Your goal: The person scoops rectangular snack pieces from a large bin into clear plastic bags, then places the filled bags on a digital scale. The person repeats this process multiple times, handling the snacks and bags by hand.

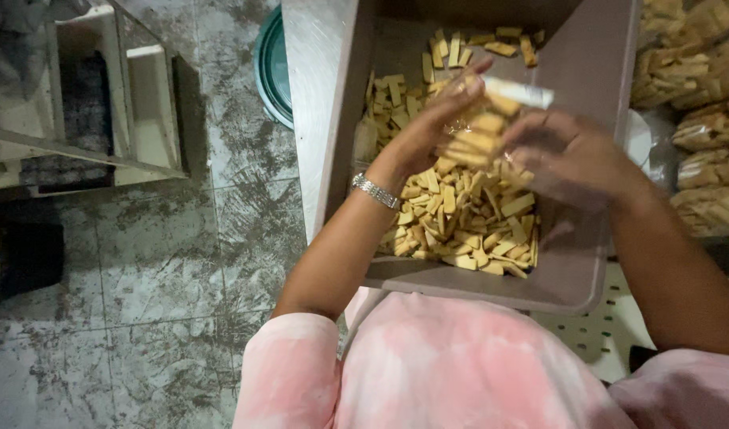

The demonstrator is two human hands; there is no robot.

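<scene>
Over the bin (575, 71) of crackers (468, 214), the left hand (428, 131) pinches a clear bag (484, 127) upright; the blurred right hand (567, 155) steadies it, its grip unclear.

One tub (575, 262), two hands (428, 131)

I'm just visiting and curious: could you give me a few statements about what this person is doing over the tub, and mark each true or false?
1. The grey tub holds yellow snack sticks. True.
2. Both hands hold a clear bag of sticks over the tub. True.
3. The left hand wears a glove. False: it is bare, with a metal wristband.
4. The tub sits on grass. False: a tiled floor lies beside it.
5. The right hand is by the bag. True.
</scene>
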